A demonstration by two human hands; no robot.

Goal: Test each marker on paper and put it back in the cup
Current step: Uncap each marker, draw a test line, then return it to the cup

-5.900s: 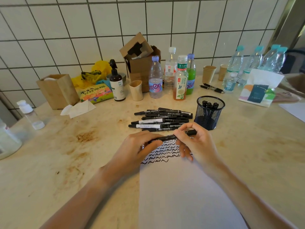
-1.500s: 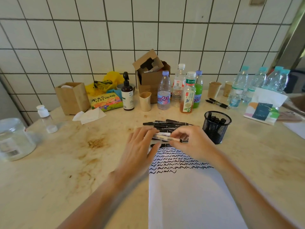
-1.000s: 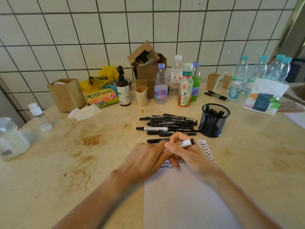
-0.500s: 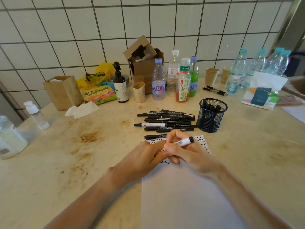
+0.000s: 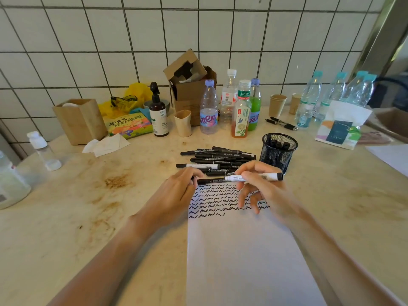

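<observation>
Mesh cup (image 5: 278, 151), right of frame centre, holds a few black markers upright, and your right hand (image 5: 262, 186) pinches a white-barrelled marker (image 5: 251, 177) level above the scribbled paper (image 5: 242, 250). Your left hand (image 5: 176, 191) curls its fingertips on a black marker (image 5: 209, 180) at the sheet's top edge, below the loose marker pile (image 5: 218, 161). Stained beige counter (image 5: 88, 206) meets white wall tiles (image 5: 110, 40) across the upper frame.

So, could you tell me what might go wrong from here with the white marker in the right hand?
The right hand pinches the white marker near its middle only; it could slip onto the paper. The mesh cup stands close behind that hand and might get knocked. The marker pile could roll.
</observation>
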